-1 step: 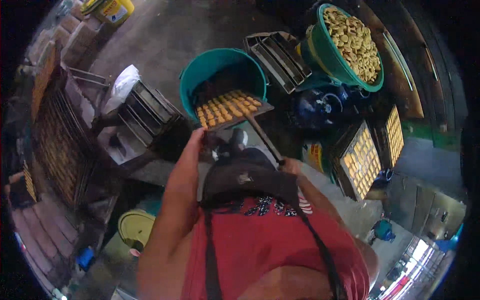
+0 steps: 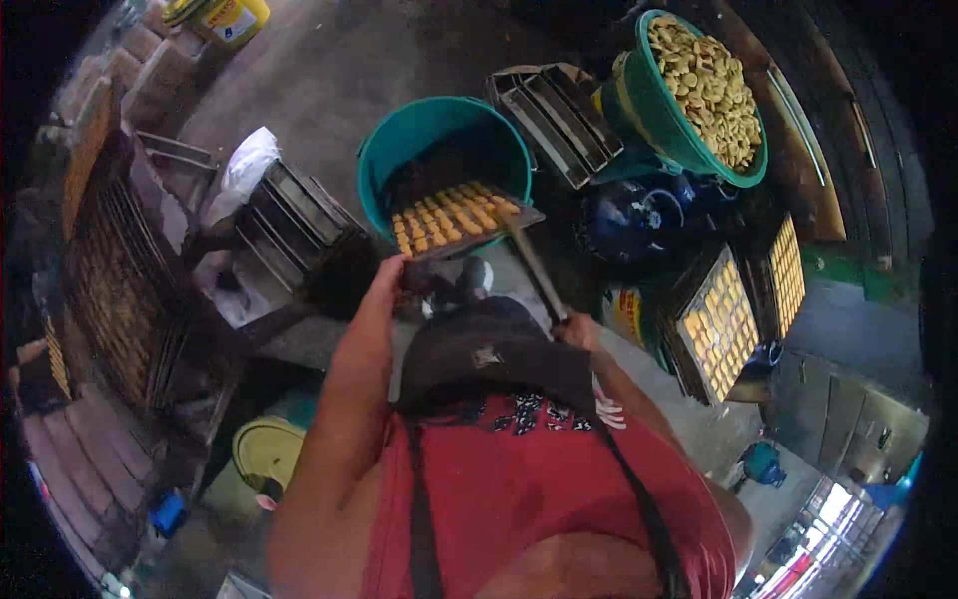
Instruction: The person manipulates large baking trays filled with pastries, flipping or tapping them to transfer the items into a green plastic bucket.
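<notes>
My left hand is closed on the near left corner of a dark baking tray. Rows of small golden-brown biscuits cover the tray, which lies tilted across the mouth of a large teal tub. In my right hand is the handle of a long scraper-like tool. Its far end meets the tray's right part, by the biscuits there; the exact shape of that end is blurred. The tub's inside is dark, and its bottom cannot be made out.
A green basin heaped with pale biscuits stands far right. Metal racks flank the tub, another rack being on the left. Biscuit-filled trays lean at right. Stacked dark trays stand left. A blue container lies below the basin.
The tool's far end has shifted slightly right along the tray. My hands and the tray stay almost in place.
</notes>
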Demonstrator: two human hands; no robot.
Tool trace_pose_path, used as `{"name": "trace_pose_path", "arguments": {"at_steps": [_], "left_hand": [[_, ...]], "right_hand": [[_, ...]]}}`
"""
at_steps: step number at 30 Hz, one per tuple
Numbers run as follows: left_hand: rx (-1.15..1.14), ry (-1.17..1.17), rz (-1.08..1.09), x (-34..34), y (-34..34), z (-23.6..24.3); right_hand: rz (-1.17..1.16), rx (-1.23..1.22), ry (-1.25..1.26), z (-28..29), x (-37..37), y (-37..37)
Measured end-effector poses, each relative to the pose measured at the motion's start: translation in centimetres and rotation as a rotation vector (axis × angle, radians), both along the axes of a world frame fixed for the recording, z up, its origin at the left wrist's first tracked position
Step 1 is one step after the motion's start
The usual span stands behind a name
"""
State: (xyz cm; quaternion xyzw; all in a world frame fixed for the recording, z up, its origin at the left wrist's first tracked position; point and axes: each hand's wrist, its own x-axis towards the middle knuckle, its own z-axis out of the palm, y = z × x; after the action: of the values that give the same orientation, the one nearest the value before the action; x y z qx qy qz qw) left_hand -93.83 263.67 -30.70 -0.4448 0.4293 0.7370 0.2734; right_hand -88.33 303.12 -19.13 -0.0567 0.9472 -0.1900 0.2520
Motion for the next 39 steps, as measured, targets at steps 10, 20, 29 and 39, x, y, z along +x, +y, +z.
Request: {"name": "trace_pose_path", "arguments": {"at_steps": [10,20,29,39], "left_hand": [[-0.095,-0.136,-0.014,0.1,-0.3,-1.9],[0.145,-0.043,0.041,0.2,0.1,-1.1],[0.234,-0.070,-0.133,-0.7,-0.7,-1.9],[0.249,-0.083,-0.147,-0.4,-0.7,-3.0]], "right_hand": [[0.041,-0.118,-0.004,-2.4,-4.1,-1.1],[-0.134,0.111,-0.413,-2.2,-3.2,-2.9],[-0.519,-0.855,0.262,8.6,-8.0,-12.9],[-0.256,-0.683,-0.236,18.1,-23.3,-11.7]]}}
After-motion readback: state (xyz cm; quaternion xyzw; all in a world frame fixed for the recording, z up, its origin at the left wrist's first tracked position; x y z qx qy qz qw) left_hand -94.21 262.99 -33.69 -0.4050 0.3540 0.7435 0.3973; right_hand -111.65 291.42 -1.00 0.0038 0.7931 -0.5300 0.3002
